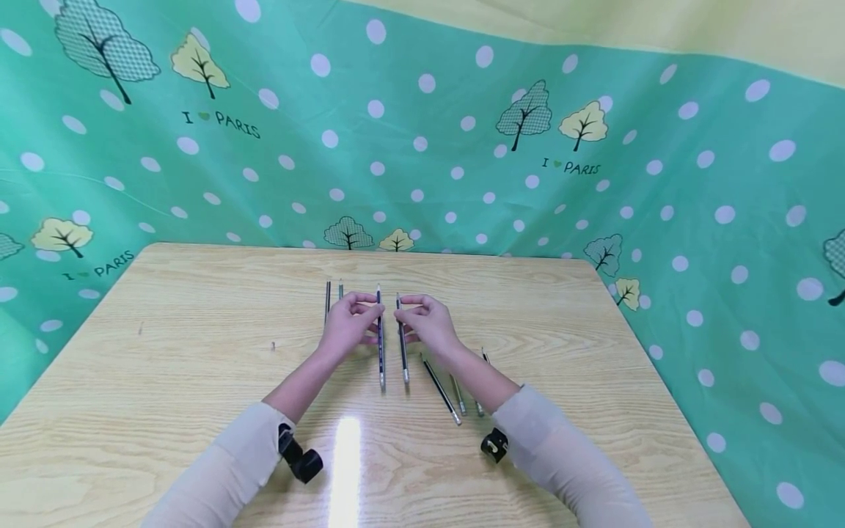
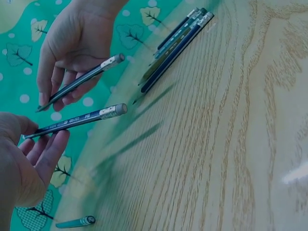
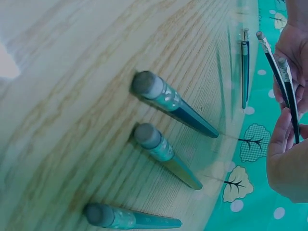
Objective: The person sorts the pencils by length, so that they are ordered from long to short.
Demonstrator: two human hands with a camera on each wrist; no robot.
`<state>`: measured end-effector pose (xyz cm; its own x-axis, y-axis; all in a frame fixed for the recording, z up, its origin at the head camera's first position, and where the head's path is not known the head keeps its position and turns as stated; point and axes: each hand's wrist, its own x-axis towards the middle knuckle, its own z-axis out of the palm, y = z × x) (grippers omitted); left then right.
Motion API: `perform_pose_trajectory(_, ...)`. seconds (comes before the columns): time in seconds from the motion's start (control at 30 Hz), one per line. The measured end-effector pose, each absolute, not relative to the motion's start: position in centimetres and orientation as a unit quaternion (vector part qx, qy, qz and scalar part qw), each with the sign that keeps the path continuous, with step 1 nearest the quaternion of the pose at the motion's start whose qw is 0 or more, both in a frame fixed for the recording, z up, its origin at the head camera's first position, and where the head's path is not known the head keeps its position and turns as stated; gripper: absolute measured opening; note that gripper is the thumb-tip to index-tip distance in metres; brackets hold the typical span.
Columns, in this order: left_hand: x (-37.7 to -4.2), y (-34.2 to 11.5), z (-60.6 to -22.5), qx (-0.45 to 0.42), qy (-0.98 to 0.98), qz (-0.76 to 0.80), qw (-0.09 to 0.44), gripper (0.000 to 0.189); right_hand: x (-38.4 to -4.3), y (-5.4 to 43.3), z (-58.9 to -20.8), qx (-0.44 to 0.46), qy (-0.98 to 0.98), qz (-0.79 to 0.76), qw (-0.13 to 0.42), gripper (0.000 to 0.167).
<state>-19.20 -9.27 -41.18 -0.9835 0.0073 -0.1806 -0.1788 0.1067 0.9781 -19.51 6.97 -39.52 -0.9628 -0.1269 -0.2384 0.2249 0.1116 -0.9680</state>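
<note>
My left hand (image 1: 352, 320) pinches a dark blue pencil (image 1: 381, 352) between thumb and fingers, its eraser end toward me. Facing it, my right hand (image 1: 428, 323) pinches a dark pencil (image 1: 403, 345) the same way. The two pencils stand side by side with a narrow gap, points away from me. In the left wrist view, the left hand's pencil (image 2: 77, 120) casts a shadow on the table, as does the right hand's pencil (image 2: 79, 84). Both show grey erasers in silver ferrules.
Right of the hands lie a dark pencil (image 1: 440, 389), an olive one (image 1: 458, 396) and another pencil (image 1: 485, 357), partly behind my right forearm. Two more pencils, one dark (image 1: 327, 297) and one teal (image 1: 340, 289), lie beyond my left hand. A patterned cloth (image 1: 422, 147) hangs behind the wooden table (image 1: 198, 352).
</note>
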Motion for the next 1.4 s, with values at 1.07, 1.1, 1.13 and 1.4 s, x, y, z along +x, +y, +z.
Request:
perform_pose_trajectory(1.07,-23.3,-11.4,-42.3,-0.109,0.785,0.609,0.039,0.033,-19.6,7.8,-39.4,0.037,0.727,-0.673,0.134,0.035)
perform_pose_trajectory(1.1,-23.3,-11.5,-42.4,-0.112,0.785,0.608,0.039,0.033,-19.6,7.8,-39.4,0.039,0.728,-0.671,0.133,0.034)
perform_pose_trajectory(1.13,-23.4,-11.5,-42.5,-0.111,0.787,0.606,0.039,0.033,-19.6,7.8,-39.4,0.041,0.729,-0.67,0.132,0.033)
perform_pose_trajectory(1.4,-23.7,-11.5,-42.9,-0.107,0.798,0.592,0.029,0.033,-19.8,7.9,-39.5,0.039,0.728,-0.672,0.13,0.031)
